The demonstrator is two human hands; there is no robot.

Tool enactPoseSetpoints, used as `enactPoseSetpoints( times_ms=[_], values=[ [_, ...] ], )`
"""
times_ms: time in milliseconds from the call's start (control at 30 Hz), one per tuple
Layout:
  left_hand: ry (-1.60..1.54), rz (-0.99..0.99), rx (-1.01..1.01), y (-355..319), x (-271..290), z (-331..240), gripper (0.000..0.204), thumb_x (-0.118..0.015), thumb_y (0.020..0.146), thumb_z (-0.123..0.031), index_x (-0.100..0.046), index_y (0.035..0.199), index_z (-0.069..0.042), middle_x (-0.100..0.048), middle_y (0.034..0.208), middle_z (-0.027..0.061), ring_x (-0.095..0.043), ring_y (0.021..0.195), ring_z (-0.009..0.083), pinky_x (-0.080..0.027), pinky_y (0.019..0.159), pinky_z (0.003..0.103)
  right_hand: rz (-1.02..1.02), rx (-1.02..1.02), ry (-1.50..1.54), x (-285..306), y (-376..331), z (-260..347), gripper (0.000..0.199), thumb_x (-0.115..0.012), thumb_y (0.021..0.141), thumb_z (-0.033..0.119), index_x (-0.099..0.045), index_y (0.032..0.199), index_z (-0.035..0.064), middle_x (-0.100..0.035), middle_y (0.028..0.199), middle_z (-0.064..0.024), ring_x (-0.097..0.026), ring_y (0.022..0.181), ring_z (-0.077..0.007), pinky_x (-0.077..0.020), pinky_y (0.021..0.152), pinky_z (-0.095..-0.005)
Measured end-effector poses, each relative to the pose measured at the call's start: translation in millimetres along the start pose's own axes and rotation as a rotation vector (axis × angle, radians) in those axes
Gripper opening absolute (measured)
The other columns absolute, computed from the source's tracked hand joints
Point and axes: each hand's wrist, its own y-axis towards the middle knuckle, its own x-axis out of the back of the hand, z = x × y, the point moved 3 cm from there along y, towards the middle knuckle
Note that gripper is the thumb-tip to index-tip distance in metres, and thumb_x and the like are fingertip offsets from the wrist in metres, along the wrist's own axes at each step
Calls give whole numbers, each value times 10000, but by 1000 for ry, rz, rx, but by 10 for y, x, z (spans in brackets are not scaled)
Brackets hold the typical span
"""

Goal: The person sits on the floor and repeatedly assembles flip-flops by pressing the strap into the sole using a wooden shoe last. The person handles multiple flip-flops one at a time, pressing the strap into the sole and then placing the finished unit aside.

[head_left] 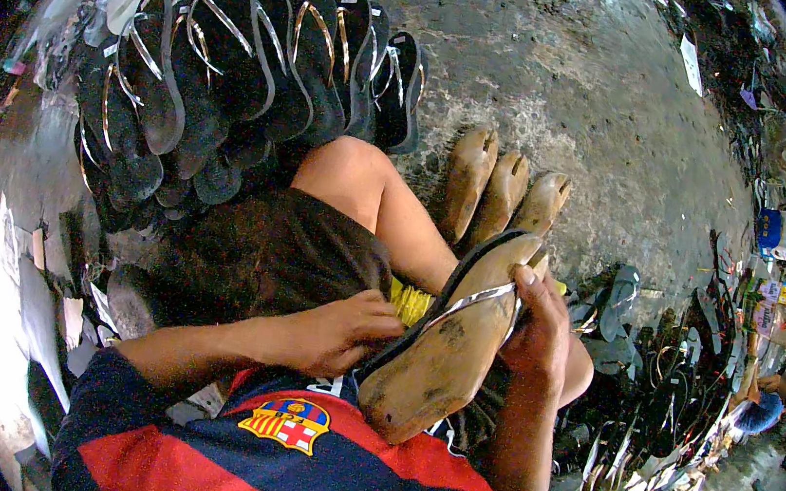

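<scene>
A wooden shoe last (426,377) lies tilted over my lap, toe end pointing away. Fitted to it is a black-soled flip-flop (390,351) with a shiny silver strap (474,305) across the wood. My right hand (539,332) grips the last and flip-flop near the toe, its thumb up by the strap and its other fingers mostly hidden behind. On the other side, my left hand (343,333) is closed, fingers curled in against the sole's edge; whatever they hold is hidden. A yellow fringed bundle (411,303) shows just beyond those fingertips.
Three wooden lasts (499,195) stand together on the concrete floor (589,83) ahead. Many black flip-flops (239,60) with metallic straps are packed in rows at the far left. More sandals and scraps (652,375) are heaped at the right. A blue box (773,233) is at the far right.
</scene>
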Motion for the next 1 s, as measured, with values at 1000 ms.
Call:
enactPoseSetpoints(
  times_ms=[1000],
  values=[
    [-1969,729,42,1014,-281,-905,981,-761,856,-532,-300,1546,-9,-495,1447,282,-585,1274,348,-460,1099,489,526,948,373,-189,-149,1166,520,-583,1016,470,-519,1358,83,-669,1222,-129,-647,1144,-373,-542,921,-481]
  ],
)
